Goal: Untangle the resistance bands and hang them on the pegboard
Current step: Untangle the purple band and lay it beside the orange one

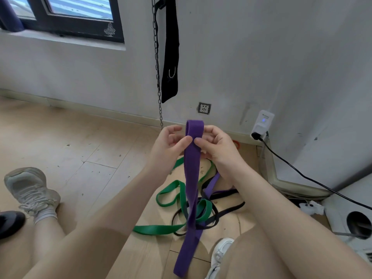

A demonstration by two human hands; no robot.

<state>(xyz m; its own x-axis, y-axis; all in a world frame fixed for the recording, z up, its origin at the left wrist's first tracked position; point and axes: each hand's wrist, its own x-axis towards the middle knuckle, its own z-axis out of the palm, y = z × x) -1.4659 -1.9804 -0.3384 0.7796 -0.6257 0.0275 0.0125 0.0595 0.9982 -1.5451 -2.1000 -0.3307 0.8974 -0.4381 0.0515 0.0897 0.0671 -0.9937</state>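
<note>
Two-handed grip [193, 140] on purple band [192, 178]

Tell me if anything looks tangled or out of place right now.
Yes. The purple band, pinched by the left hand and right hand, still runs through a knot with the green band and black band on the floor. Nothing looks damaged.
</note>
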